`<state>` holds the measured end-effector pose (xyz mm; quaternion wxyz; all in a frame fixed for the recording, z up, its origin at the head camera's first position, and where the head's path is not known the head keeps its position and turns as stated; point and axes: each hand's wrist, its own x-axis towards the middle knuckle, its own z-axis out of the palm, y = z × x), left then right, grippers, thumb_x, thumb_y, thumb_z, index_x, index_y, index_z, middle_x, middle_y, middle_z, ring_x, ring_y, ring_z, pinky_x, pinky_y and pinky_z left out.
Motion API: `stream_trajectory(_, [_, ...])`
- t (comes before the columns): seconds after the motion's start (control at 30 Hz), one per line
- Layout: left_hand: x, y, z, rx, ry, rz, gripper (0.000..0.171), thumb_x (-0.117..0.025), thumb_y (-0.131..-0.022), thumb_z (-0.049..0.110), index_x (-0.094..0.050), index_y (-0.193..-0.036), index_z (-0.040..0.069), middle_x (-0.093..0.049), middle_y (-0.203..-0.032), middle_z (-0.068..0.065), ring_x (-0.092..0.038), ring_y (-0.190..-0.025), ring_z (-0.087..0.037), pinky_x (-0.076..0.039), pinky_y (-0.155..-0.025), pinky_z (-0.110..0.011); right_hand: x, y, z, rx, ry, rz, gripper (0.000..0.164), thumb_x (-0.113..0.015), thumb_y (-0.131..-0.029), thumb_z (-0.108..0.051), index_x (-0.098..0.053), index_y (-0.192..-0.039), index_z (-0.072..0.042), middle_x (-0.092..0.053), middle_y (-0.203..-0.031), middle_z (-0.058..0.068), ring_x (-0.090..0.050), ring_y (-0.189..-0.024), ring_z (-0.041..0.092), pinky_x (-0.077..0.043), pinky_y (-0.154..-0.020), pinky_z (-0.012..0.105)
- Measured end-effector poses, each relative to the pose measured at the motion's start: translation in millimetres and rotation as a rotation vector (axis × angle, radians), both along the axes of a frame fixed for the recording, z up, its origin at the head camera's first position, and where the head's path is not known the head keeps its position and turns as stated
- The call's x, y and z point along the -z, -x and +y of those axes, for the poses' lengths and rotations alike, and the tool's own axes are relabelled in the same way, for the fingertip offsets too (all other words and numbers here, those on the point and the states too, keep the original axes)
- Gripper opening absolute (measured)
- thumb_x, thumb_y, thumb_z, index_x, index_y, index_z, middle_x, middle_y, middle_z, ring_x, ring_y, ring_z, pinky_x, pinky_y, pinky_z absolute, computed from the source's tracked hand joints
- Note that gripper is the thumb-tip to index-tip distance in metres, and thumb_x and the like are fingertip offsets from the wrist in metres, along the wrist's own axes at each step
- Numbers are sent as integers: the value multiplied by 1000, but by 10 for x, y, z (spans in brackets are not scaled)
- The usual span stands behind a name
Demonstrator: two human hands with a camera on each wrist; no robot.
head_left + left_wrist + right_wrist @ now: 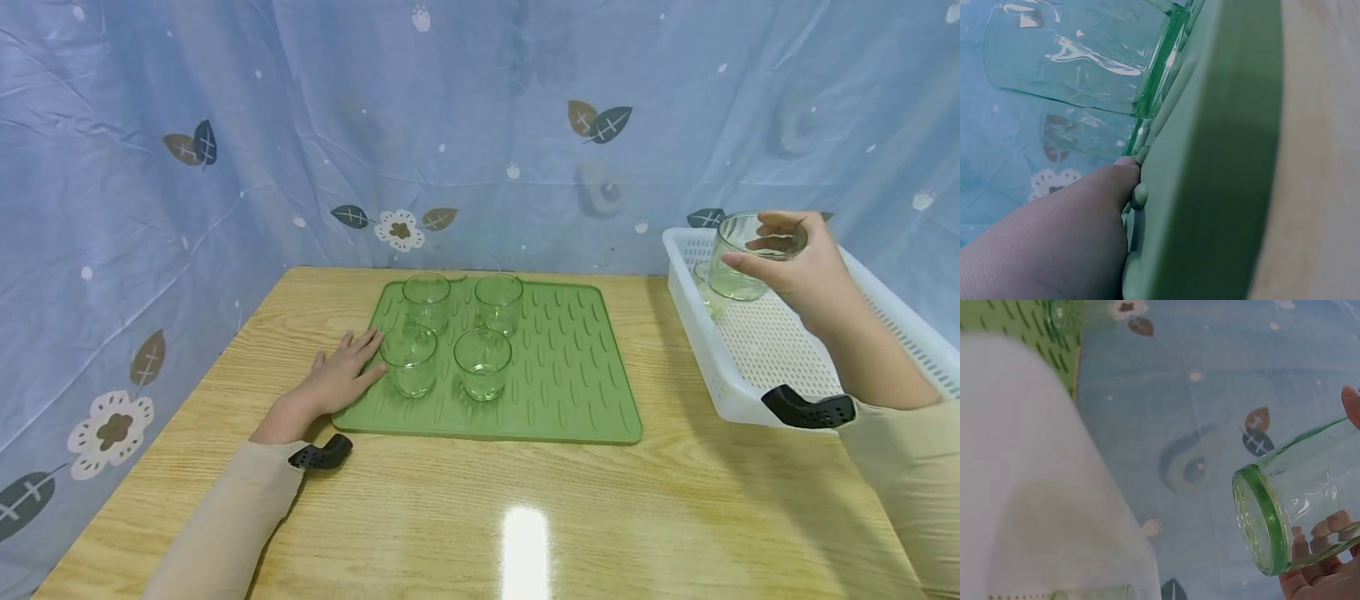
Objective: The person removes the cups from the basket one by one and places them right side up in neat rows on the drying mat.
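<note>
My right hand point(813, 271) grips a clear drinking glass point(731, 271) by its upper part, thumb on the near side, fingers on the far side. It is held above the white plastic basket point(697, 350); in the right wrist view the thick greenish base of the glass point(1260, 519) shows. On the left, my left hand point(337, 379) rests flat with fingers spread over the left edge of a green ridged mat point(570, 375). Its fingertips are close beside the nearest glass point(411, 367); whether they touch cannot be told. Several similar glasses stand upright on the mat's left half.
Inside the basket, at its far left corner, another glass point(705, 283) is partly hidden behind the held one. The wooden table point(420, 517) extends in front of the mat, and a blue patterned curtain point(487, 125) hangs behind and at the left.
</note>
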<state>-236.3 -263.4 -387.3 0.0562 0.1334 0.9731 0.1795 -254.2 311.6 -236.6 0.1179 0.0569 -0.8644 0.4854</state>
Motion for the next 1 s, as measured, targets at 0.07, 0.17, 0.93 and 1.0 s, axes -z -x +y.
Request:
stream_trajectory(0.07, [-4, 0, -4, -2, 2, 1, 71, -38, -111, 49, -18, -165, 7, -9, -170, -16, 3, -153, -47, 6, -109, -80, -1, 6, -61, -17, 5, -5, 49, -72, -99, -26, -38, -132, -38, -40, -124, -18, -43, -118, 7, -42, -80, 12])
stream_trajectory(0.17, [-9, -5, -5, -3, 3, 2, 71, -38, -111, 49, -18, -165, 7, -10, -170, -16, 2, -153, -47, 6, -109, -79, 4, 6, -156, -39, 13, -11, 50, -71, -99, -27, -37, -134, -36, -42, -125, -18, -43, -122, 12, -42, -82, 13])
stream_trajectory(0.93, [-3, -5, -6, 6, 1, 3, 71, -39, -111, 48, -19, -164, 6, -11, -170, -17, 1, -153, -48, 5, -109, -80, 148, 47, -869, -182, 122, -9, 66, -71, -99, -18, -31, -151, -7, -45, -132, -8, -46, -126, 19, -47, -92, 17])
stream_trajectory(1.0, [4, -3, -8, 5, 2, 2, 71, -39, -111, 48, -19, -164, 6, -11, -170, -17, 1, -153, -48, 5, -109, -80, 168, 48, -936, -188, 121, -19, 70, -73, -98, -19, -30, -152, -5, -45, -133, -6, -47, -127, 21, -47, -94, 19])
